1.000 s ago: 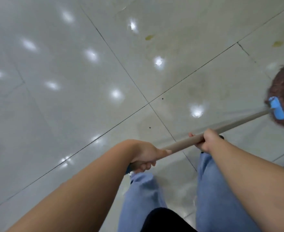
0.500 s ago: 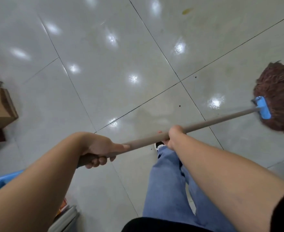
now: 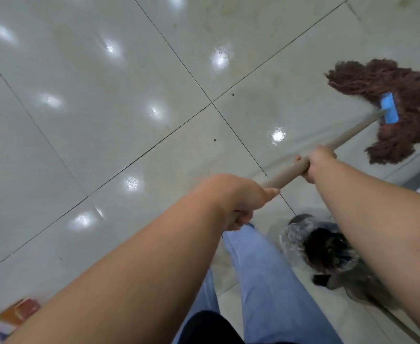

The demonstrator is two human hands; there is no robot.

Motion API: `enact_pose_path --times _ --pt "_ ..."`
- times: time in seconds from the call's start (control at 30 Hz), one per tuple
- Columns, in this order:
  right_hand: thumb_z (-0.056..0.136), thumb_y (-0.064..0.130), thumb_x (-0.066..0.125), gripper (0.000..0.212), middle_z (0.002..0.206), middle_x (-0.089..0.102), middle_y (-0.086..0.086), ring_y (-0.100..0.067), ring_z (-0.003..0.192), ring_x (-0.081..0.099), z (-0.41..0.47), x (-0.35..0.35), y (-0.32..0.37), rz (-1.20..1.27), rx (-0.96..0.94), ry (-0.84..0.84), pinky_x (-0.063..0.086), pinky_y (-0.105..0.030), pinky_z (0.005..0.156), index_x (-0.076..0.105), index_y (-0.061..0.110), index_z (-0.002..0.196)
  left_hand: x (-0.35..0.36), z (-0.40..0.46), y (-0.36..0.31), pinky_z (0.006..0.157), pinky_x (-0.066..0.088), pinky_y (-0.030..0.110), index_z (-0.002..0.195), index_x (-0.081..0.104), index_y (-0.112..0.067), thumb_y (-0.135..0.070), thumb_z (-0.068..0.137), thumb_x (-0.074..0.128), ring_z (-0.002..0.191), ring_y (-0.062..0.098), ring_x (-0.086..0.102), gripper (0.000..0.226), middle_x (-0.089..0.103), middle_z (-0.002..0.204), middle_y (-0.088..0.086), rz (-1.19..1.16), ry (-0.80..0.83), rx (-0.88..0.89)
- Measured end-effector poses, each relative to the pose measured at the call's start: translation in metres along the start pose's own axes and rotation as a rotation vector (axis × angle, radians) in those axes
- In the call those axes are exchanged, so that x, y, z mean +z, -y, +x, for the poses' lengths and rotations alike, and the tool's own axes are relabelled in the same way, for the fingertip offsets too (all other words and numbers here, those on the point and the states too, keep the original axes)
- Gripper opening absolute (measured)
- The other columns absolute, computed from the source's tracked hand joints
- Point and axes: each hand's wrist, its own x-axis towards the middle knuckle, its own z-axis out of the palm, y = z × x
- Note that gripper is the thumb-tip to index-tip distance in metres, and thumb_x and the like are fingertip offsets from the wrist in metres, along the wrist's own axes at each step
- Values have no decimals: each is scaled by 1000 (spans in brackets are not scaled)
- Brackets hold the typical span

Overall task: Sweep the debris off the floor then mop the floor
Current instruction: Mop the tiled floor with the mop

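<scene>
Where the pale glossy floor tiles spread across nearly the whole view, dark grout lines cross near the centre and ceiling lights show as white spots on the shine. Two small dark specks lie on the tiles close to that crossing. A faint yellowish stain sits at the very top edge.

Next in size come the person's bare forearms and the light blue jeans below them. Beside the right leg stands a bin lined with a clear plastic bag, dark inside.

The mop runs diagonally, its long axis rising from lower left to upper right, with the head pointing away from the person toward the upper right edge. Its head is a flat spread of dark reddish-brown yarn lying on the floor, strands fanned out to the left and downward. A bright blue plastic clamp joins the yarn to a plain beige handle.

The left hand is closed around the near end of the handle, thumb laid along it. The right hand is wrapped around the handle farther up, between the left hand and the clamp.

At the bottom left corner lie blurred orange and white items, too smeared to name.
</scene>
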Motion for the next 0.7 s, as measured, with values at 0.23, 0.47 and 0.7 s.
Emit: enact_pose_path --times 0.23,0.47,0.7 --pt "99 18 33 37 102 50 -2 -17 55 51 0 -2 -53 -132 -3 11 47 -22 37 40 26 135 19 11 55 36 32 11 69 40 -9 -62 87 43 27 12 31 56 36 49 2 -20 63 14" --pt "98 15 33 23 107 48 -9 -17 52 50 -64 47 -186 -265 -37 107 44 -23 27 43 16 119 17 -11 220 37 26 9 73 44 -11 -63 88 40 34 13 27 54 33 50 1 -75 -24 31" --pt "100 12 35 33 85 50 -10 -19 53 53 -191 107 -363 -410 -8 292 44 -27 26 37 9 133 3 -72 439 40 28 14 73 49 -8 -71 82 41 31 15 29 64 35 37 -1 -89 -107 -64"
